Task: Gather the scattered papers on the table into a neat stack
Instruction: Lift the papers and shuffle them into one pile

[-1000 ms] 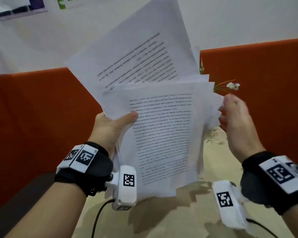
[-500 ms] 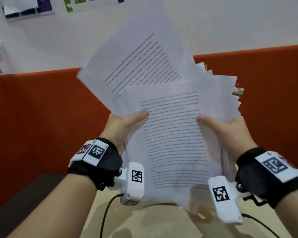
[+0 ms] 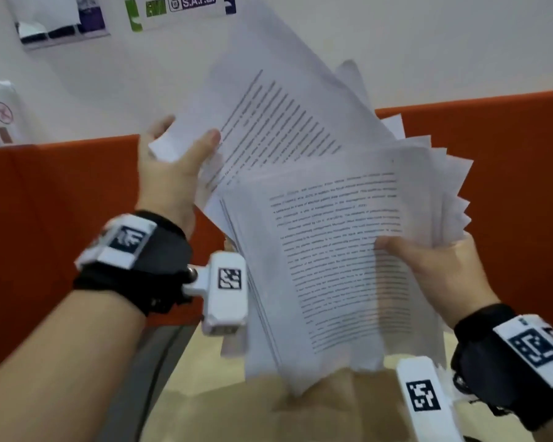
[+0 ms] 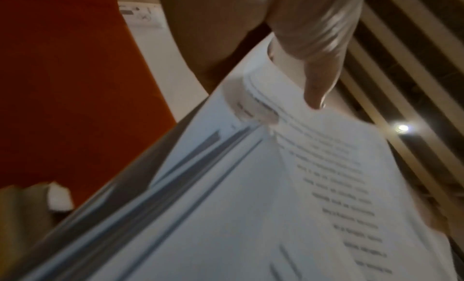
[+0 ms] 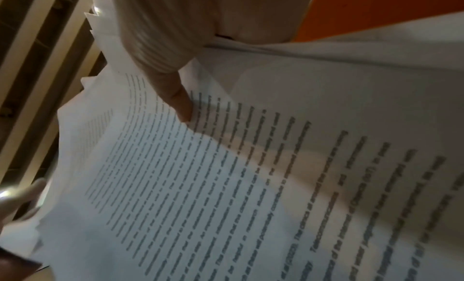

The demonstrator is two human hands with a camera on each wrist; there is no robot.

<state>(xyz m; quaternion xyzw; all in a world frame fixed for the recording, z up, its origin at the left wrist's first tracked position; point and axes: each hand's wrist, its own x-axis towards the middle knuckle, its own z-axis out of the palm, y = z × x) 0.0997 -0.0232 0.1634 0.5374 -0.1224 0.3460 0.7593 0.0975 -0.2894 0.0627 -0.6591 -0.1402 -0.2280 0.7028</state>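
Head view, papers point(image 3: 332, 250) (printed text), "S.A.F.E." sign point(image 3: 186, 3)

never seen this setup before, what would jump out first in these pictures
A big fan of printed papers held up in mid-air fills the middle of the head view, its corners splayed out unevenly at the upper right. The left hand grips the tilted back sheets at their upper left, and the right hand pinches the front pages at the right edge. An orange partition runs behind.
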